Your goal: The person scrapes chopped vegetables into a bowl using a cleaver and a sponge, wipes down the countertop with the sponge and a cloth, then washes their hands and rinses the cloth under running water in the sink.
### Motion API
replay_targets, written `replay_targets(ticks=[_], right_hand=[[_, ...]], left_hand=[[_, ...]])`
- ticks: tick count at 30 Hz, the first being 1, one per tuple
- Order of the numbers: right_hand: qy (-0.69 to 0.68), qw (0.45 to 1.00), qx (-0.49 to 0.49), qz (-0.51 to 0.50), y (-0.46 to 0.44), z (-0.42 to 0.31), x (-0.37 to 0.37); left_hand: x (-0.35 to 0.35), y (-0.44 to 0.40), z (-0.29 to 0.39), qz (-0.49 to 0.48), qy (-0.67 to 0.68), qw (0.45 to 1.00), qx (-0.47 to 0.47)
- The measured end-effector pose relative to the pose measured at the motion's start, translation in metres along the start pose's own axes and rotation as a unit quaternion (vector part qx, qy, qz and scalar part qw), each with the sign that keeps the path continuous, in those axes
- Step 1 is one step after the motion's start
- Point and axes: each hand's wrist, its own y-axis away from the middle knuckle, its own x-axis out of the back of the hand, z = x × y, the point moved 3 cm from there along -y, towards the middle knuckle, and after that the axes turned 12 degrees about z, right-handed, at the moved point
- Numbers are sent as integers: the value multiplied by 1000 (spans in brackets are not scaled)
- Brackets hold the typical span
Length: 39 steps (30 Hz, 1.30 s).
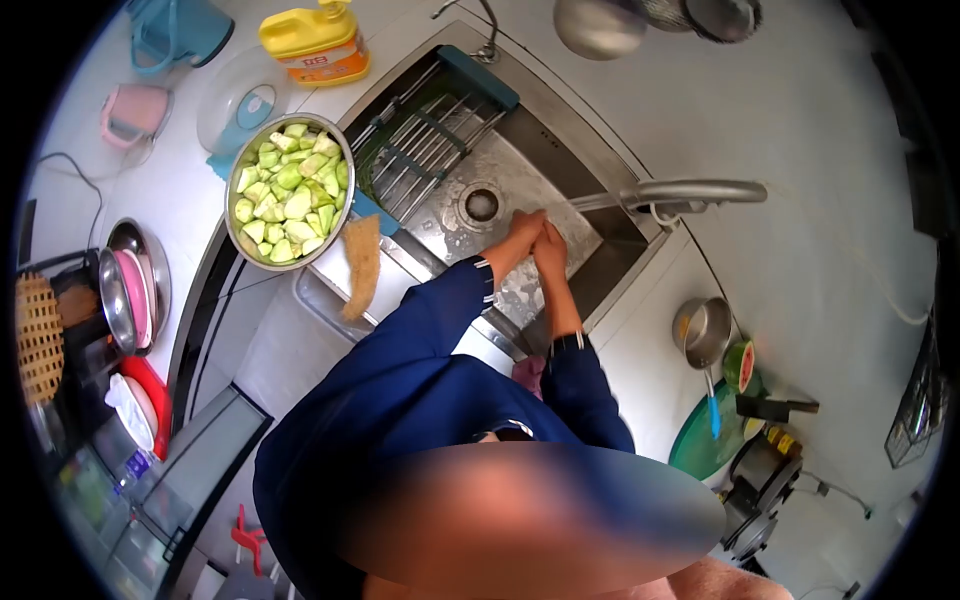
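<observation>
My left hand (518, 236) and my right hand (549, 250) meet over the steel sink (530, 165), near its drain (481, 205). Both look closed against each other, with fingers folded in. Whether anything small lies between them is hidden. Water runs from the tap (690, 193) on the right side towards my hands. To the left of the drain, a metal draining rack (420, 150) with dark green ends spans the sink. A bowl of cut, peeled green vegetable chunks (290, 197) stands beyond the sink's left edge.
A tan cloth (361, 268) hangs over the counter edge beside the bowl. Behind are a yellow detergent jug (318, 48) and a blue pitcher (180, 35). On the right sit a small saucepan (703, 330), a green board (706, 425) and a cleaver (775, 408).
</observation>
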Motion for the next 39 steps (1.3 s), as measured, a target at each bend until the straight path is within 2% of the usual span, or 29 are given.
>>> replay_targets(ticks=[2, 3, 5, 7, 8, 9, 10, 11, 12, 14, 15, 16, 18, 19, 22, 23, 25, 26, 27, 28, 30, 32, 34, 37, 39], right_hand=[[-171, 980, -88, 59, 19, -22, 13], [-196, 977, -64, 52, 25, -38, 22], [-289, 951, -82, 70, 25, -75, 32], [-410, 901, -116, 81, 5, -73, 36], [-456, 876, -142, 62, -8, -67, 35], [-502, 848, -168, 40, -21, -64, 32], [-546, 815, -193, 15, -27, -63, 30], [-537, 826, -174, 18, -28, -63, 28], [-470, 872, -131, 27, -25, -67, 27], [-329, 943, -41, 29, 0, -77, 23], [-330, 943, 41, -15, 14, -88, 20], [-269, 952, 146, -6, 25, -95, 18], [-143, 923, 357, 27, 37, -109, 15], [-92, 914, 393, 38, 28, -96, 14], [-28, 989, 144, -19, -16, -34, 12], [-142, 989, 49, -3, -32, -18, 11], [-354, 923, -146, 33, -53, 1, 3], [-464, 861, -206, 9, -62, 0, -4], [-563, 783, -264, -13, -68, -13, -6], [-651, 690, -313, -31, -75, -21, -9], [-707, 636, -307, -37, -92, -30, -23], [-750, 581, -301, -96, -110, -33, -35], [-787, 505, -303, -181, -117, -54, -39], [-821, 419, -246, -298, -119, -90, -45], [-809, 461, -233, -280, -117, -107, -53]], left_hand=[[5, -36, -6, 147, -133, 978, -69], [4, -38, 1, 139, -205, 960, -130], [8, -22, 31, 103, -347, 897, -253], [6, 0, 56, -22, -478, 825, -301], [1, 9, 65, -81, -535, 776, -323], [-7, 14, 69, -107, -554, 776, -281], [-12, 20, 73, -130, -573, 755, -292], [-13, 26, 77, -148, -592, 732, -302], [-11, 27, 82, -158, -611, 711, -310], [-3, 16, 66, -220, -564, 731, -314], [2, 0, 44, -248, -537, 742, -315], [6, -51, -36, -262, -380, 786, -411], [4, -14, 2, -243, -511, 740, -365], [1, 9, 20, -228, -552, 714, -366], [6, 59, 57, -176, -602, 671, -395], [9, 63, 64, -161, -601, 673, -400], [14, 53, 57, -134, -537, 730, -401], [18, 34, 53, -124, -411, 858, -280], [25, 28, 55, -110, -267, 947, -144], [29, 26, 56, -94, -111, 989, 1], [29, 29, 63, -132, 27, 989, 66], [28, 50, 85, -171, 145, 965, 138], [31, 56, 93, -194, 195, 949, 156], [35, 59, 96, -210, 268, 924, 175], [40, 60, 93, -209, 315, 907, 185]])
